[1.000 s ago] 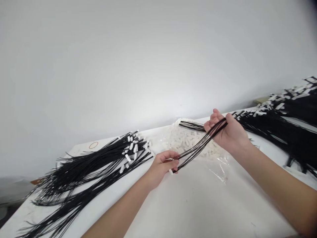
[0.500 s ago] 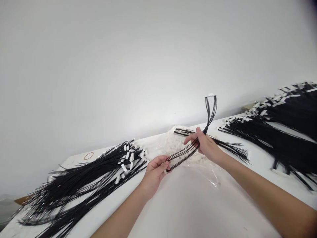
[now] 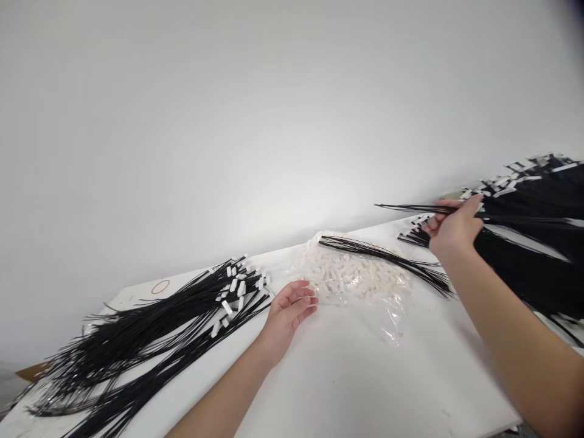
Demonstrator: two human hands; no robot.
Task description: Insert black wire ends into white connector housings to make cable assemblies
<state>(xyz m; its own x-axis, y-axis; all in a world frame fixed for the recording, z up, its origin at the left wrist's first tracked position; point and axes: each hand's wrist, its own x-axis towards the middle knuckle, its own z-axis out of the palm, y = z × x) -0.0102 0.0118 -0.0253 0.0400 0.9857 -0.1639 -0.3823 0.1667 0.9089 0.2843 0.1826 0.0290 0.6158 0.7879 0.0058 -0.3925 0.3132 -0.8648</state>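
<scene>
My right hand (image 3: 456, 228) is closed round a bundle of black wires (image 3: 410, 208), over the near end of the right-hand pile of black wires (image 3: 529, 255) with white connectors. The bundle's thin ends point left. My left hand (image 3: 292, 310) hovers above the white table, fingers apart and slightly curled, holding nothing. Just beyond it lies a clear plastic bag (image 3: 351, 274) of small white connectors. Another black wire bundle (image 3: 387, 258) rests across the bag.
A large pile of black wires (image 3: 150, 340) with white connectors lies on the left of the white table (image 3: 365, 377). An orange ring (image 3: 160, 286) shows near the back left edge. A pale wall stands behind.
My right hand has moved right with the wire bundle, over to the right-hand pile. My left hand has let go of the bundle's other end and stays in nearly the same place.
</scene>
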